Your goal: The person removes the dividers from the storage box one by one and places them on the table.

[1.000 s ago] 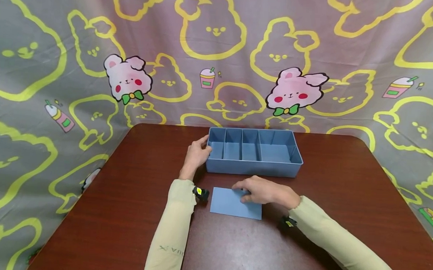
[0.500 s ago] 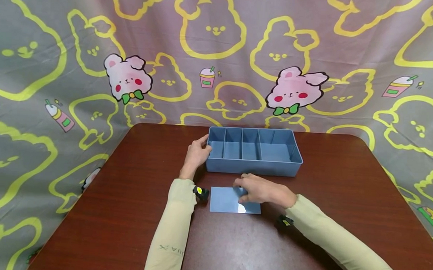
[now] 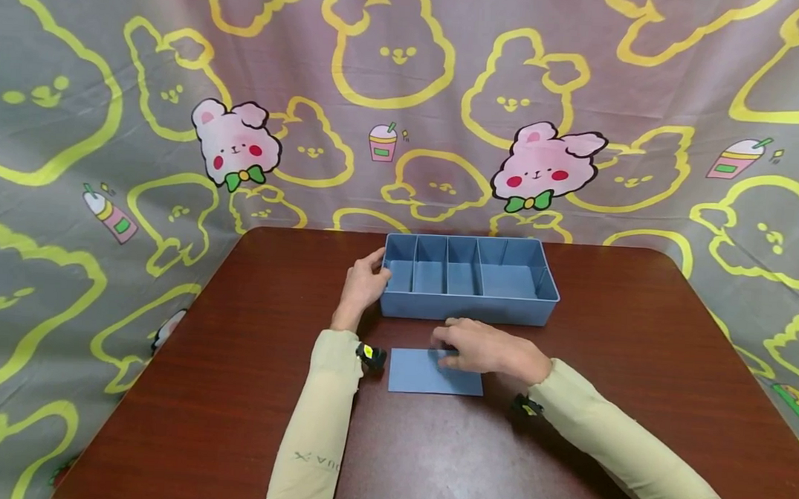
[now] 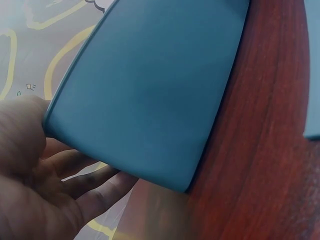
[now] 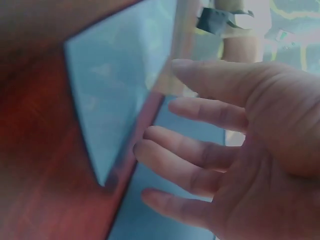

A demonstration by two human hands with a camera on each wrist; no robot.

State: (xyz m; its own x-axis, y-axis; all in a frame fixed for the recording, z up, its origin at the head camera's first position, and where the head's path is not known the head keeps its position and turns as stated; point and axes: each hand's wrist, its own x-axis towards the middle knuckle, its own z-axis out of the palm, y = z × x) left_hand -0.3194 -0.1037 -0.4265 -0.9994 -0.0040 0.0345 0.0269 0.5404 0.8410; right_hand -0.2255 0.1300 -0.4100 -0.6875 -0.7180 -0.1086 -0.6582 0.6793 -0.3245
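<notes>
A blue divided organizer box (image 3: pixel 467 310) sits toward the back of the table, its compartments facing up. My left hand (image 3: pixel 363 281) grips its left end, thumb over the rim and fingers along the outer wall; the left wrist view shows the fingers behind the box corner (image 4: pixel 135 100). In front of the box lies a flat blue rectangular panel (image 3: pixel 421 377), long side facing me. Over its right part hovers my right hand (image 3: pixel 485 348), fingers relaxed and apart. In the right wrist view the fingertips (image 5: pixel 150 152) hold nothing, with the panel (image 5: pixel 110 85) beyond them.
A brown wooden table (image 3: pixel 248 347) carries everything. Behind and beside it hangs a grey-pink curtain (image 3: pixel 440 80) with cartoon rabbits. Black wrist cameras, such as the left one (image 3: pixel 371 357), sit close to the panel's left edge.
The panel was slightly skewed and now lies squarer to the box; a bright glare on it came and went. My right hand has shifted slightly toward the box. The left hand stays put.
</notes>
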